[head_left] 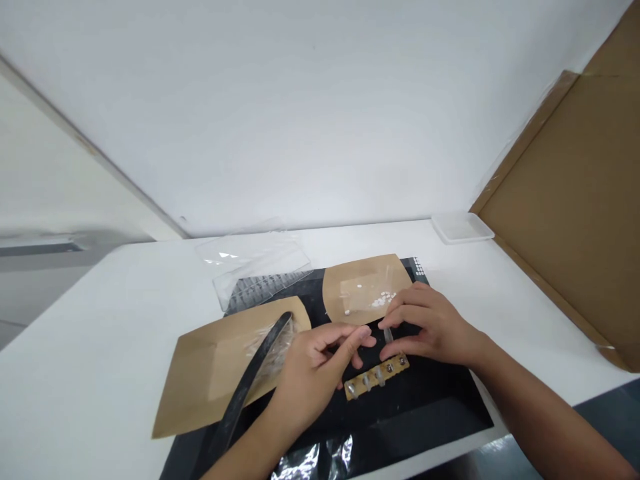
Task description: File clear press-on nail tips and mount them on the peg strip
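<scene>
Over the black sheet, my right hand pinches a small clear tube between thumb and fingers. My left hand is beside it, thumb and index fingertip pressed together; whatever they hold is too small to make out. Just below both hands lies a narrow yellowish strip with a row of holes, several of them holding small clear pieces. Behind the hands, a brown paper tray carries small white dots.
A larger brown tray holds clear plastic pieces, crossed by a black strap. Clear plastic covers lie at the back left. A translucent shallow box stands near the wall, beside a large cardboard panel.
</scene>
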